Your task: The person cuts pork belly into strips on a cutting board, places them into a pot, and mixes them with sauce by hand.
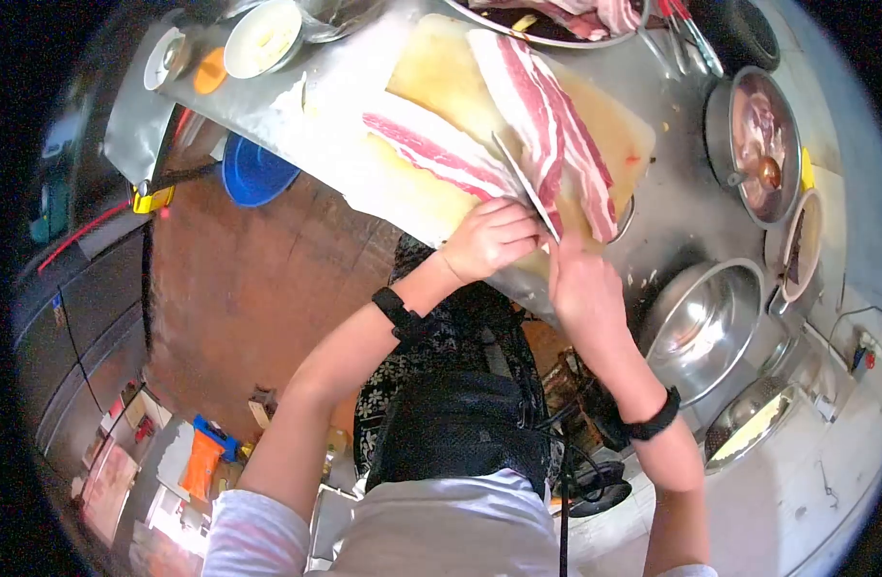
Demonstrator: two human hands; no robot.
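A knife (527, 186) lies across the pork belly with its blade pointing away from me, and my right hand (587, 287) is closed around its handle, which is mostly hidden. Beside the blade, my left hand (496, 237) has its fingers curled on the near end of the left pork belly strip (427, 149). To the right of the blade lie longer pork belly strips (520, 96), side by side and reaching toward the far edge. All this meat rests on a yellowish cutting board (619, 130).
A metal basin of meat (547, 40) stands at the far edge, near red-handled tools (689, 34). On the right are a pot with meat (760, 144) and a large steel bowl (715, 332). A white bowl (261, 40) sits far left; below the table's edge is a blue bucket (253, 173).
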